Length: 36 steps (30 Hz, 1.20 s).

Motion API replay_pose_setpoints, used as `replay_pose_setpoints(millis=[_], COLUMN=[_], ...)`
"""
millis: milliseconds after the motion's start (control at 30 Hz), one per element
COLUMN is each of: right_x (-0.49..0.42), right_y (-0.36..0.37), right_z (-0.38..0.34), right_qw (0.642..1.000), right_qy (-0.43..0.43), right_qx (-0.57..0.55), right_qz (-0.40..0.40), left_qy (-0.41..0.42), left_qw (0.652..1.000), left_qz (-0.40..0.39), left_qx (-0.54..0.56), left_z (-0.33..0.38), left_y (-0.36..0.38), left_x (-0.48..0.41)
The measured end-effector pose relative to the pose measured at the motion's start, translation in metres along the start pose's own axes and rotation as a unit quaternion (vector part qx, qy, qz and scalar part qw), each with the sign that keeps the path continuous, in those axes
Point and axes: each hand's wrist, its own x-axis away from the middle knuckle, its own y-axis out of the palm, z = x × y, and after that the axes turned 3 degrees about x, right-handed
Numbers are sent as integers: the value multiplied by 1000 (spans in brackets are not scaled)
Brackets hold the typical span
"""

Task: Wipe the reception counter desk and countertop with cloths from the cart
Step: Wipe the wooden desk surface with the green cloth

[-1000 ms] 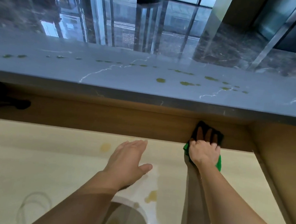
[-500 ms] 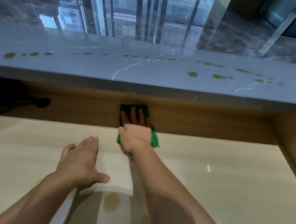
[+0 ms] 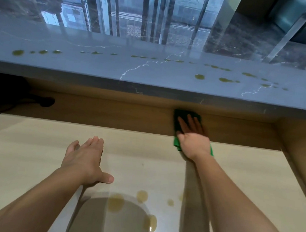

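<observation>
My right hand (image 3: 193,139) presses a green cloth (image 3: 176,144) flat, fingers straight, at the back of the pale wooden desk (image 3: 31,150), where it meets the brown back panel under the overhang. My left hand (image 3: 85,159) hovers open over the desk's middle, fingers together, holding nothing. Yellowish spill spots (image 3: 116,203) lie on the desk near me. The raised grey marble countertop (image 3: 152,76) carries a row of olive-coloured drops (image 3: 199,76) along its length.
A black object with a cable (image 3: 44,101) sits in the shadow under the overhang at the left. A brown side panel (image 3: 299,150) closes the desk at the right. Beyond the countertop lies a glossy dark marble floor.
My right hand swept the cloth along the back edge, left and then back to the right. My left hand stayed open over the desk, shifting with the view.
</observation>
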Motion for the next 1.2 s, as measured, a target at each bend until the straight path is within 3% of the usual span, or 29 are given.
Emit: replay_pose_setpoints(millis=[167, 300, 367, 567, 733, 900, 1200], right_x=[25, 28, 29, 52, 69, 72, 94], right_y=[-4, -4, -2, 22, 31, 24, 21], right_z=[63, 27, -11, -135, -182, -122, 63], right_qw=[990, 972, 970, 999, 991, 987, 993], right_qy=[140, 233, 240, 43, -130, -158, 115], right_qx=[14, -12, -21, -16, 7, 9, 25], right_qz=[0, -15, -8, 19, -12, -4, 23], left_qy=[2, 9, 13, 28, 39, 28, 36], left_qw=[1000, 1000, 1000, 999, 999, 999, 999], left_qz=[4, -3, -7, -16, -15, -22, -4], left_qx=[-4, -4, 0, 7, -8, -19, -24], left_z=[1, -1, -2, -2, -4, 0, -1], left_y=[0, 3, 4, 3, 0, -3, -1], left_x=[-2, -4, -6, -7, -6, -3, -2])
